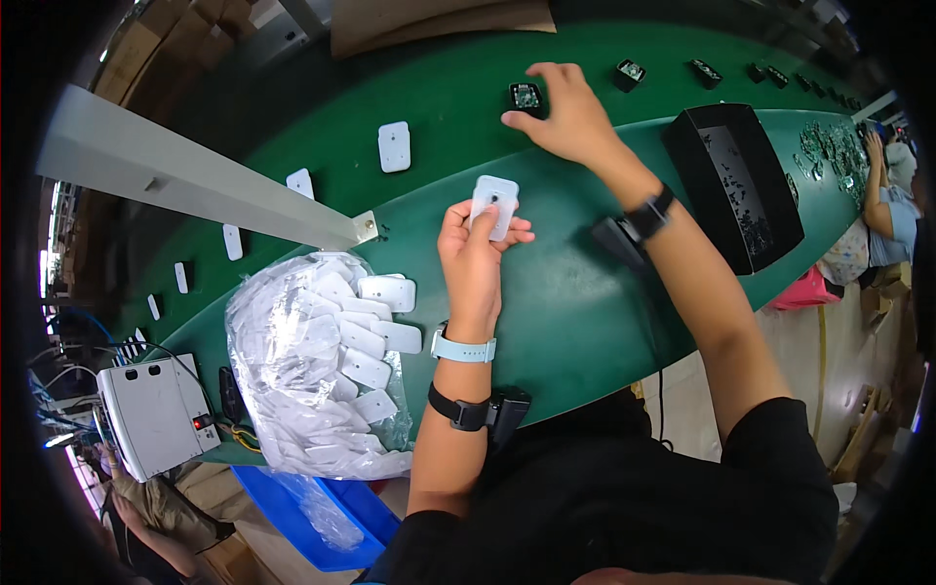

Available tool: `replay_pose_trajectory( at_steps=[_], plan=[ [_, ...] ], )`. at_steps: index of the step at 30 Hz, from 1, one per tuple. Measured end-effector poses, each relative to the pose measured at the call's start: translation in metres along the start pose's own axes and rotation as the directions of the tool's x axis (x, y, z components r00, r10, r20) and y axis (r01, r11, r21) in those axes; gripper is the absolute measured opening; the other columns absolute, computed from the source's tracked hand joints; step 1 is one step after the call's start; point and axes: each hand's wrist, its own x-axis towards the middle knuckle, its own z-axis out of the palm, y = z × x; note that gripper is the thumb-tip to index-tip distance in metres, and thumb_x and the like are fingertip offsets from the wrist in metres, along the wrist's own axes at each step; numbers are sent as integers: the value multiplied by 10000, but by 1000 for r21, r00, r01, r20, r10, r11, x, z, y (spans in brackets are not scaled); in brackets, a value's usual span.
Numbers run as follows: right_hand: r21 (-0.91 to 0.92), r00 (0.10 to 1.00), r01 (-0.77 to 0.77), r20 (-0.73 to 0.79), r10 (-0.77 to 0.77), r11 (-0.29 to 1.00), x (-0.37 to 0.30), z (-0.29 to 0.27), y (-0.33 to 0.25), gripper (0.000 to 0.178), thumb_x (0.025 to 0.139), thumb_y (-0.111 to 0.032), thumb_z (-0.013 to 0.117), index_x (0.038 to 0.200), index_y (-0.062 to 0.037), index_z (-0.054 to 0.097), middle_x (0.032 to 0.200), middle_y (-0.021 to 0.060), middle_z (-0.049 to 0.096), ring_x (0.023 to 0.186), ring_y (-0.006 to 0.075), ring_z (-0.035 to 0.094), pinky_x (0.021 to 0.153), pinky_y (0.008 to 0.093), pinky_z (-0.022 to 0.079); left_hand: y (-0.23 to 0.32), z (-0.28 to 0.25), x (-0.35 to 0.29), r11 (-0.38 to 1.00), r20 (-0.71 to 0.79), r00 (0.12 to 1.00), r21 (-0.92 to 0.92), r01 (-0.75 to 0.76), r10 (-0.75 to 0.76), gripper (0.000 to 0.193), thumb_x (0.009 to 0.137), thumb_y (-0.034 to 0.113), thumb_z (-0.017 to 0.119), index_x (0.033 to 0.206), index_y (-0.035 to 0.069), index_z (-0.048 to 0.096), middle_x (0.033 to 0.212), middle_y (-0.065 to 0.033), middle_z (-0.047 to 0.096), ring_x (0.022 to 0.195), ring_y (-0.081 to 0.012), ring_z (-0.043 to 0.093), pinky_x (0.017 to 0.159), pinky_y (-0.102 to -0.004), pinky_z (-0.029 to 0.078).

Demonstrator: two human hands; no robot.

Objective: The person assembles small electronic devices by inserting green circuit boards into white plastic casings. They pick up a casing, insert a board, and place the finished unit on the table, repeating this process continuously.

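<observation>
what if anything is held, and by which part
The left hand holds a white cover by its lower part, thumb on top. The right hand is around a black case; whether it grips is unclear.
</observation>
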Motion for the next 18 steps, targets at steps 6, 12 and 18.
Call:
replay_pose_trajectory(
  at_steps=[6,12,18],
  plan=[
    [170,922,-203,366,129,964,28,11,6,176,868,-191,719,950,-41,677,987,100,704,911,227,667,814,357,517,5,-8,4,990,71,997,-137,23,-14,282,1038,121,517,1267,-39,552,1176,-189,663,884,-209,658,774,-336,541],
    [707,850,-386,522,-68,592,-19,-75,-13,477,761,-46,827,1159,-26,565,1043,84,710,970,131,649,875,298,526,7,-8,3,952,151,989,-302,57,-11,386,1085,225,428,1357,-39,501,1311,-211,601,1039,-246,628,877,-356,523],
    [676,701,-564,696,-159,474,-56,-86,-17,597,763,43,813,1245,-45,471,1160,124,695,1029,148,651,935,301,527,4,-5,2,951,169,983,-285,121,-74,455,1096,291,388,1416,-29,439,1361,-233,558,1147,-292,605,997,-402,509]
  ],
)
